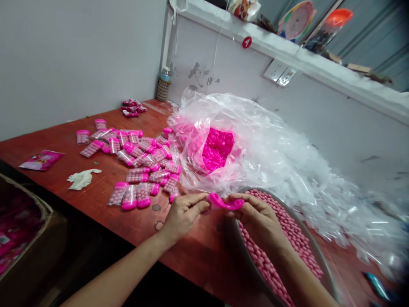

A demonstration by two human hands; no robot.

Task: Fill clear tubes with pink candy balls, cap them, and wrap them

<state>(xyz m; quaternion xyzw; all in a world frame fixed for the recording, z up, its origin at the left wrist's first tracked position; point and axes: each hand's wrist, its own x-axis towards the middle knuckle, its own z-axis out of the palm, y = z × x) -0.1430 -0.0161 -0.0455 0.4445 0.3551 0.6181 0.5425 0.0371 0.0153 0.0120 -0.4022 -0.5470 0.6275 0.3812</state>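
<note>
My left hand (182, 213) and my right hand (258, 217) meet over the front of the red table (96, 200). Both pinch a bright pink cap (225, 202) between their fingertips, the left at its left end, the right at its right end. Whether a clear container sits under the cap is hidden by my fingers. Just below my right hand lies a metal bowl (322, 264) full of small pink candies (287, 230).
A pile of filled clear containers with pink caps (140, 162) lies left of my hands. Behind stands a clear plastic bag of pink caps (217, 147) and a heap of empty clear plastic (303, 170). A cardboard box (28, 238) sits at the lower left.
</note>
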